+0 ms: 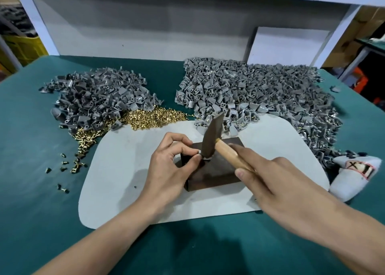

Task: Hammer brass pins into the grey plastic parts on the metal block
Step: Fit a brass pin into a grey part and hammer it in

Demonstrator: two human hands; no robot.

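A dark metal block (216, 170) stands on a pale grey mat (125, 170) in the middle of the green table. My left hand (170, 164) pinches a small grey plastic part (200, 152) on the block's top, mostly hidden by my fingers and the hammer. My right hand (277, 179) grips the wooden handle of a hammer (210, 138), whose dark head rests down on that part. Loose brass pins (145, 117) lie in a heap behind the mat to the left.
Two big heaps of grey plastic parts lie at the back, one on the left (98, 97) and a larger one on the right (260, 95). Stray pins (62, 168) dot the green table at the left. A white cloth item (358, 174) lies by the mat's right edge.
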